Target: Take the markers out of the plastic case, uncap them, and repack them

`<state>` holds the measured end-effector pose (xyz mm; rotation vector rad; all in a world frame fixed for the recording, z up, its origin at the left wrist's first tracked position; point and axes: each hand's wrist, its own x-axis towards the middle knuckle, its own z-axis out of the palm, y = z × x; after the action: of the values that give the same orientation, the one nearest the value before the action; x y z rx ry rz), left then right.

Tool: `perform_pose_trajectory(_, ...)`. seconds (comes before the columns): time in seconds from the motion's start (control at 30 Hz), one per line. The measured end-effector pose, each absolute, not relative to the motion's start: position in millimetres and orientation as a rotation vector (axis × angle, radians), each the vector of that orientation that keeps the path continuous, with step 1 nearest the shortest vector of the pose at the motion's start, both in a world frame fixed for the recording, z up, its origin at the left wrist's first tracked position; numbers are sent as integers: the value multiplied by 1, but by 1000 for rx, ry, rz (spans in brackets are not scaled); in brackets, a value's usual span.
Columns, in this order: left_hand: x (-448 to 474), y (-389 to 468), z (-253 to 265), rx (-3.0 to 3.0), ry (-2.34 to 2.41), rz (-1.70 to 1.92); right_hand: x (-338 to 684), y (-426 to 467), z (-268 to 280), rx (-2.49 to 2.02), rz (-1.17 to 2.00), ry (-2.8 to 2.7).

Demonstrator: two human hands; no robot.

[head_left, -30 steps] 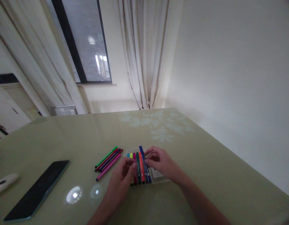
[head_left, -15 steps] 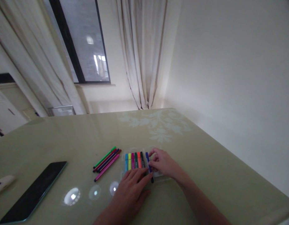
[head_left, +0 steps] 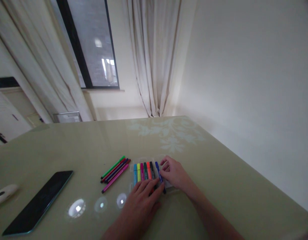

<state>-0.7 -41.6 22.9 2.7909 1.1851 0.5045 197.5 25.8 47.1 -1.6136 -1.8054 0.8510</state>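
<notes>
Right hand (head_left: 174, 173), yours: curled, fingertips against the right side of one slim blue plastic marker (head_left: 157, 168); whether the grip pinches it or merely rests there, you cannot tell.

Left hand (head_left: 142, 196), yours: fingers loosely spread, palm down over the near ends of the neighbouring markers, thumb reaching to the blue marker's lower half.

Blue marker: slightly slanted, right of the row, with a gap between; whether it lies within a compartment is unclear.

Row of capped markers (head_left: 141, 170): light blue, yellow, magenta, dark green, orange-red, black; side by side in a clear plastic case (head_left: 171, 190).

Hazards, as judged: an uneven push from your two hands may skew the blue marker or roll it; a heavy left palm may tilt the row.

Left of the case: loose slim pens, green (head_left: 112, 167) uppermost, pink (head_left: 115, 179) nearest you.

Farther left: flat black tablet-like slab (head_left: 39, 202); rounded white object (head_left: 5, 194).

Beneath all: glossy olive bench (head_left: 219, 193).
</notes>
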Motion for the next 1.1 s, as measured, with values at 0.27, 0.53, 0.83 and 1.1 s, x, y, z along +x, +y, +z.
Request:
perform_pose_trajectory(0.27, -1, -42, 21, 2786, 1208, 498, 193, 23, 51, -1641, 838, -1768)
perform_pose_trajectory(0.53, -2, -42, 23, 2800, 1157, 529, 197, 26, 50, -1565, 861, -1888)
perform_pose_trajectory(0.83, 5, -43, 28, 2756, 1175, 573, 196, 25, 54, -1596, 902, -1952)
perform_pose_trajectory(1.1, -41, -15, 37, 2428, 1838, 726, 199, 21, 56, -1564, 749, -2006)
